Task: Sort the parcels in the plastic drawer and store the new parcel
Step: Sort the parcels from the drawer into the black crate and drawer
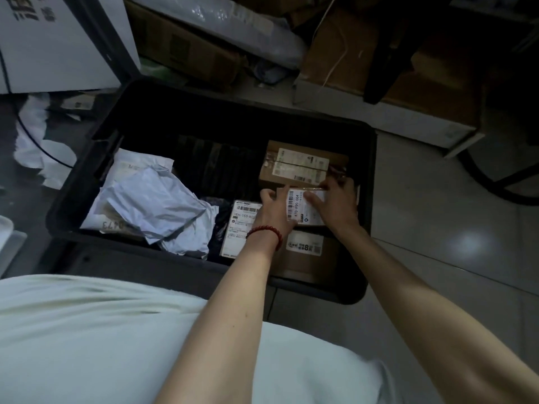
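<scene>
Curled fingers of left grip (274,212) and right grip (337,205) pinch the labelled parcel (300,209) by 2 ends, among brown boxes (303,167) at the right side of the drawer (369,158).

I was in a dim storeroom for parcels, or the back room of a small shop; I could not tell which. Cardboard cartons (186,48) crowded the tiled floor (437,214) beyond the far edge of the black plastic drawer (370,199). A big white printed box (58,39) stood by its far left corner. Inside lay barcode-labelled boxes (300,164) and crumpled grey mailer bags (151,205).
</scene>
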{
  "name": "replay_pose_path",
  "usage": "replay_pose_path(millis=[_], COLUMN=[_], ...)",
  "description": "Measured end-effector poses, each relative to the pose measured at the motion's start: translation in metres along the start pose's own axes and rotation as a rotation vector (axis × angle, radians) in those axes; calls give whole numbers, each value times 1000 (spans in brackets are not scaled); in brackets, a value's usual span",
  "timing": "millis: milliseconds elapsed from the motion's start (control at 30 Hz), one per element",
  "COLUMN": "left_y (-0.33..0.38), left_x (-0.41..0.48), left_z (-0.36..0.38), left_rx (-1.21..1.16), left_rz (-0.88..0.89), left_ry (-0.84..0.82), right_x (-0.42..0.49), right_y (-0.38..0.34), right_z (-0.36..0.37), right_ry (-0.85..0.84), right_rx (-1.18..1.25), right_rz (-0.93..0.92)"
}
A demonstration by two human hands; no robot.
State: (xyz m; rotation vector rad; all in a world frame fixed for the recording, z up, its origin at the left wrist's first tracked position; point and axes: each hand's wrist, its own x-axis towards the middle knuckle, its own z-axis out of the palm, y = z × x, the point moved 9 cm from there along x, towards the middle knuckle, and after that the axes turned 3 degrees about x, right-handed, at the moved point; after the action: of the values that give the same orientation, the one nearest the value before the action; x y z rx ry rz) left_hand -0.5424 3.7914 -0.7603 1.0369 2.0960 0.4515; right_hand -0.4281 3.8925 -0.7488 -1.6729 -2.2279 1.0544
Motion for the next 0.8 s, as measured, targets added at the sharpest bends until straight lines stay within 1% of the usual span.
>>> replay_pose_path(millis=[133, 200, 333, 433, 500, 567, 633, 700, 800], left_y=[-2, -1, 5, 8, 8, 5, 4, 1, -12], left_x=[4, 5, 6, 4, 2, -1, -4, -10, -19], left_z=[5, 5, 8, 18, 26, 25, 13, -9, -50], left_rx=[28, 96, 397, 661, 803, 828, 795, 751, 621], left_rz=[12, 37, 115, 160, 193, 213, 212, 156, 26], left_ry=[-17, -9, 15, 2, -33, -36, 13, 107, 222], right_x=[2, 2, -4, -15, -17, -15, -12, -12, -15], right_y=[3, 6, 6, 14, 18, 16, 10, -2, -36], right_z=[6, 11, 28, 44, 45, 43, 41, 40, 42], right_ry=[-22, -56, -120, -196, -188, -195, -213, -207, -178], right_rx=[-112, -188, -351, -340, -329, -359, -430, -480, -479], right_rz=[-4, 1, -53, -22, -16, -23, -41, -85, -204])
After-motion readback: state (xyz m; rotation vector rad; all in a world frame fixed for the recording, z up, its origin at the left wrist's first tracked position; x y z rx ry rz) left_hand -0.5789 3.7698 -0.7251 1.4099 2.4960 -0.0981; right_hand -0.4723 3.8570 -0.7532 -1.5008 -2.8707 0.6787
